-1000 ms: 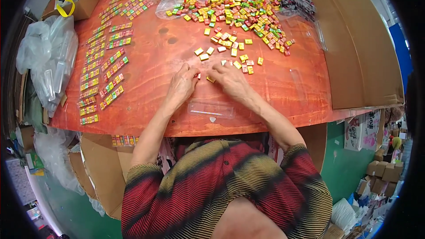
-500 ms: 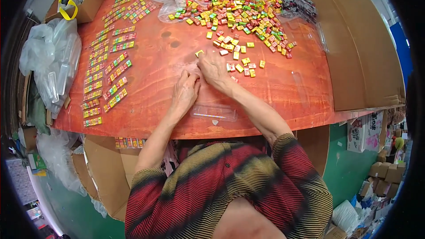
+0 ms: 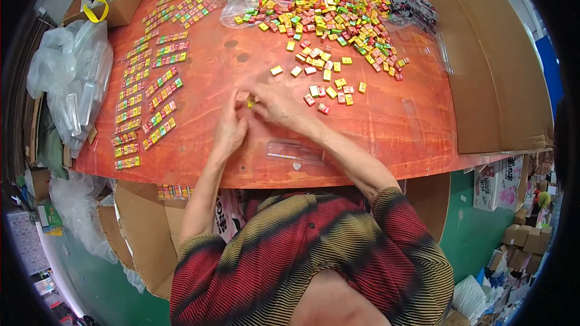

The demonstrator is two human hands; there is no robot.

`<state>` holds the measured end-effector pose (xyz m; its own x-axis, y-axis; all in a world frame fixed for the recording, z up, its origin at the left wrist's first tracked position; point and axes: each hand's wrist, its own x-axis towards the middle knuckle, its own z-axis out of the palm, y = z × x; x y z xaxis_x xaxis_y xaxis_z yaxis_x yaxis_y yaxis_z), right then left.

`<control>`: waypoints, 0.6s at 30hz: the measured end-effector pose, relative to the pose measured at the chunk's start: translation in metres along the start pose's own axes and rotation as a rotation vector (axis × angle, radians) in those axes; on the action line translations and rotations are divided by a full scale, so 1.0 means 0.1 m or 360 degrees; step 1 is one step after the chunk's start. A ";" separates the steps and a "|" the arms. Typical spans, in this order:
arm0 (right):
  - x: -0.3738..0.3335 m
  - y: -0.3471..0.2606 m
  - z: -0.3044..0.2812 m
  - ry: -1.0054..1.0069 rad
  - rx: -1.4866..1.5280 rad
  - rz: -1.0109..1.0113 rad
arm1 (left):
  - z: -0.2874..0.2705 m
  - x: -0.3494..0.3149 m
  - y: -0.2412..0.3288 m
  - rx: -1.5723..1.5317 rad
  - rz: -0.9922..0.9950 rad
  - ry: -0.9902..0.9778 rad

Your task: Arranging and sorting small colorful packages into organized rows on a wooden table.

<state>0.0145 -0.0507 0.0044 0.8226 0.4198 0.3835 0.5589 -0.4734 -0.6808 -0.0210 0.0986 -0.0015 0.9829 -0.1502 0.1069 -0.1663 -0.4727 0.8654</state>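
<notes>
My right hand [image 3: 273, 103], partly smeared by motion, pinches a small yellow box [image 3: 250, 103] at its fingertips. Close beside it, my left hand [image 3: 231, 124] has its fingers drawn together; a reddish bit shows between the two hands, too blurred to make out. Beyond my right hand a yellow box [image 3: 276, 70] lies alone on the red tabletop [image 3: 205, 93]. Several more loose boxes [image 3: 332, 91] in yellow, red and white are scattered to the right. A clear plastic tray [image 3: 295, 151] rests near the table's front edge, below my hands.
A big heap of small coloured boxes [image 3: 326, 0] covers the far side. Short rows of such boxes [image 3: 160, 126] line the left. Clear bags [image 3: 72, 78] hang at the left edge; a tall cardboard sheet [image 3: 492, 66] stands at the right.
My right hand has drawn back leftward from the lone yellow box, which stays on the table. My left hand has shifted slightly left. A yellow box now shows between the hands.
</notes>
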 end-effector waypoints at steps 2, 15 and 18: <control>-0.04 -0.09 0.09 -0.0137 -0.0214 -0.0075 | -0.13 -0.06 -0.08 0.0053 -0.0103 -0.0085; -0.47 0.15 -0.65 -0.0309 -0.0510 0.0144 | 0.18 0.15 0.20 0.0439 0.0262 -0.0330; -0.52 0.15 -0.61 -0.0245 -0.0547 0.0198 | 0.29 0.18 0.23 0.0437 0.0168 -0.0389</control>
<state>-0.0133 -0.1271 0.0126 0.8755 0.4418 0.1956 0.4800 -0.7487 -0.4573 -0.0093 0.0595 0.0063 0.9167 -0.3975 0.0397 -0.3133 -0.6536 0.6889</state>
